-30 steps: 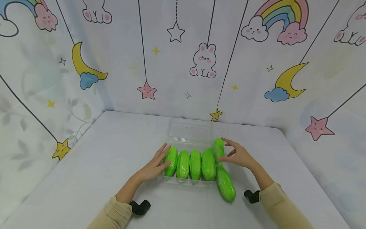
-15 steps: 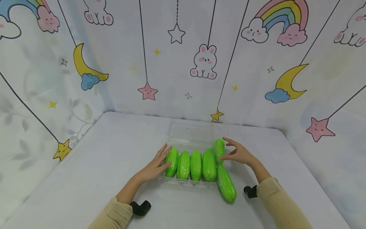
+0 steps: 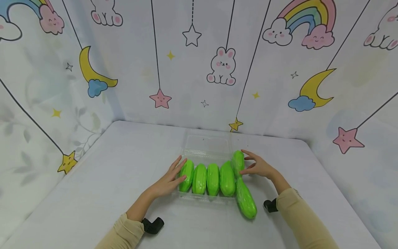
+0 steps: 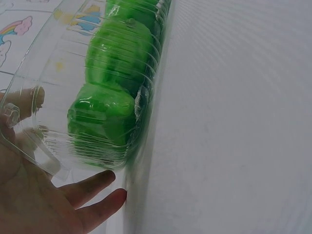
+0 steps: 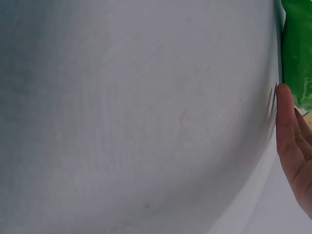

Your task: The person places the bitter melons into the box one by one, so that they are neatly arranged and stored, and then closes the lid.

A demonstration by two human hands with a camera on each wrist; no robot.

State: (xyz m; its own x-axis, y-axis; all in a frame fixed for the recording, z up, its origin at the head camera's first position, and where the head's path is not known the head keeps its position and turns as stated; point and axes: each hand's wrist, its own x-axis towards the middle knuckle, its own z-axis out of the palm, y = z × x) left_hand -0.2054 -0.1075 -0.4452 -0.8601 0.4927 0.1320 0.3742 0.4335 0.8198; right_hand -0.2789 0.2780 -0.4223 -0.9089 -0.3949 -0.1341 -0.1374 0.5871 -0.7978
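Note:
A clear plastic box (image 3: 203,196) holds a row of bright green, plastic-wrapped oblong pieces (image 3: 212,179). At its right side lies a longer green piece (image 3: 245,202) with a narrow waist, its near lobe sticking out past the front wall. My left hand (image 3: 166,180) rests at the left end, fingers spread and thumb over the leftmost piece. In the left wrist view, that hand's fingers (image 4: 97,190) extend along the box's outside. My right hand (image 3: 259,167) touches the far lobe's right side with thumb and fingertips. The right wrist view shows extended fingers (image 5: 287,126) beside green wrap.
The box's clear lid (image 3: 206,144) lies folded back behind it on the white table (image 3: 140,152). A printed cloth wall (image 3: 186,69) rises behind the table. Black devices (image 3: 153,226) are at both sleeve cuffs.
The right forearm and sleeve have shifted slightly inward and up, while the right thumb and fingertips stay at the far lobe. The left hand and the green pieces look nearly unmoved.

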